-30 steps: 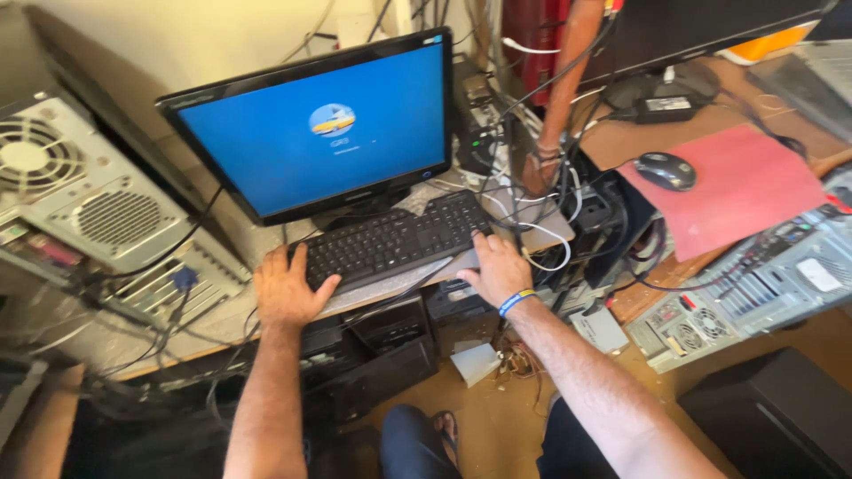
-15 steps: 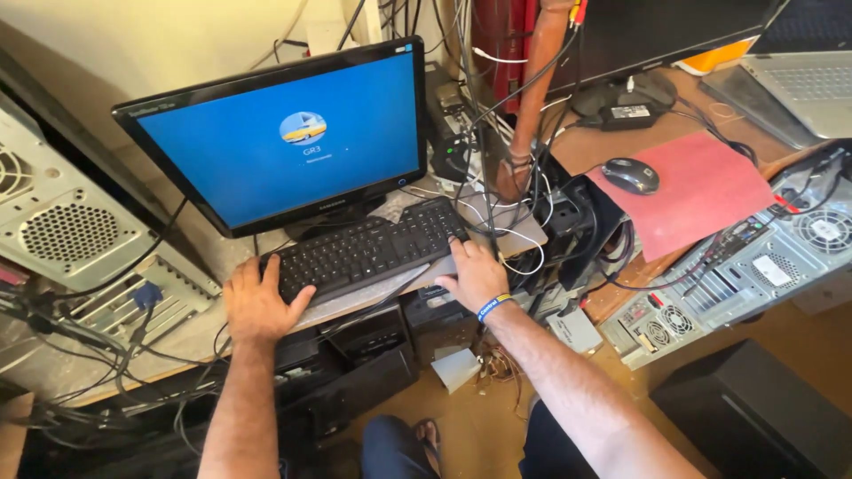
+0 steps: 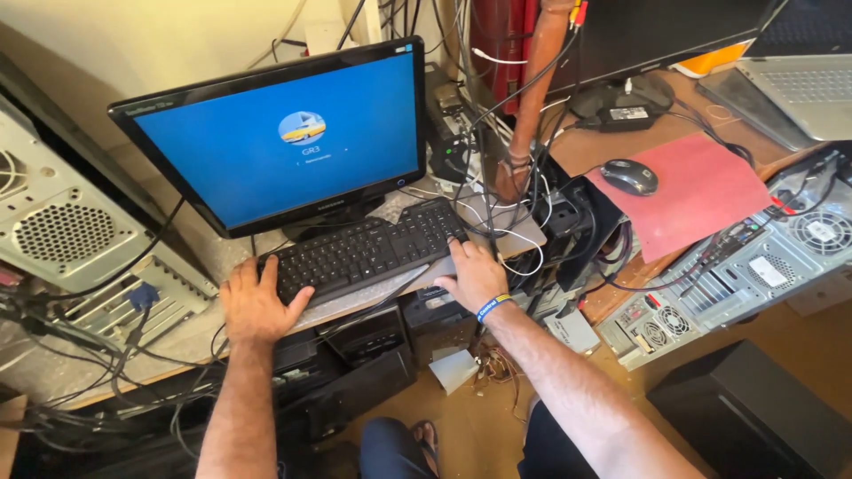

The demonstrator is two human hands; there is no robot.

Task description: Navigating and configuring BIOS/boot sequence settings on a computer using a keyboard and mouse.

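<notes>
- The black plastic keyboard (image 3: pixel 366 251), a long slab of small matte keys, lay tilted on a grey ledge just below the monitor (image 3: pixel 282 142), whose glossy black frame held a flat blue screen.
- The left hand (image 3: pixel 257 302) gripped the keyboard's left end, fingers spread and curled over its edge.
- The right hand (image 3: pixel 475 277) rested at the keyboard's right end, fingers loosely spread and flat against it, a blue wristband (image 3: pixel 491 307) round the wrist.
- A perforated grey metal computer case (image 3: pixel 67 235) stood to the left.
- A rounded dark mouse (image 3: pixel 629 176) sat on a smooth red mat (image 3: pixel 701 191) to the right, near an open case (image 3: pixel 737 275) showing circuit boards and fans.
</notes>
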